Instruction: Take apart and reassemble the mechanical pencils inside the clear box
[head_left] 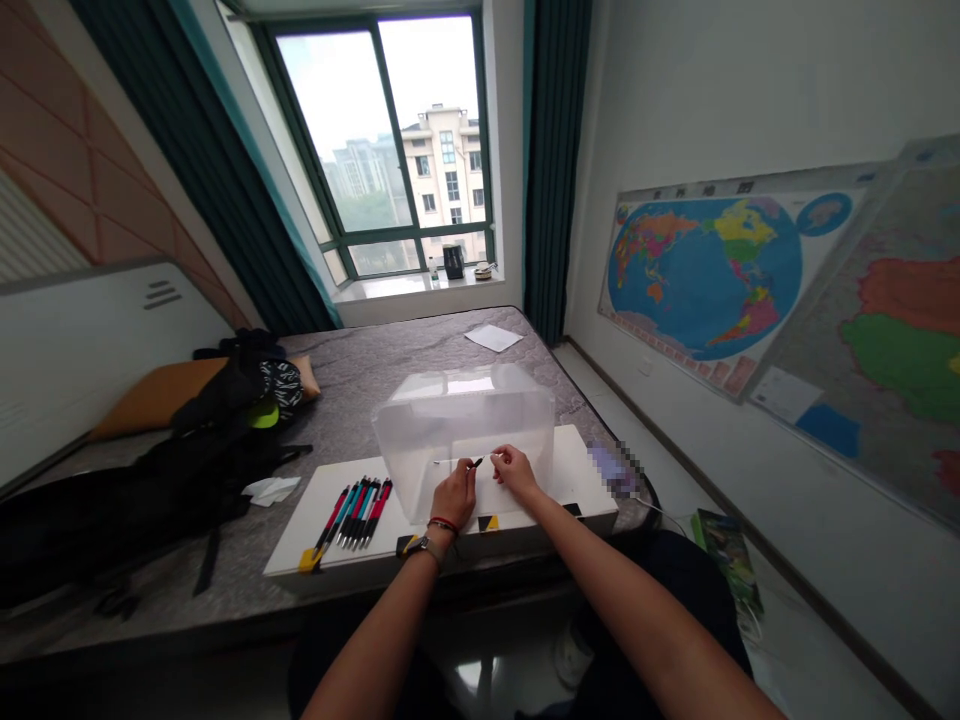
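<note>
My left hand [454, 494] is closed on a thin dark pen part [475, 463], its tip pointing right. My right hand [514, 470] is pinched close to that tip, on something too small to make out. Both hands hover over a white board [578, 472] lying on the bed, right in front of a clear plastic box [463, 430]. A row of several red, blue and black pens [355, 513] lies on the board to the left of my hands.
A grey mattress [390, 360] holds black bags and clothes [187, 450], an orange cushion [150, 395], a white sheet [493, 337] and crumpled paper [271, 489]. Maps [705, 275] hang on the right wall. A window [397, 140] is ahead.
</note>
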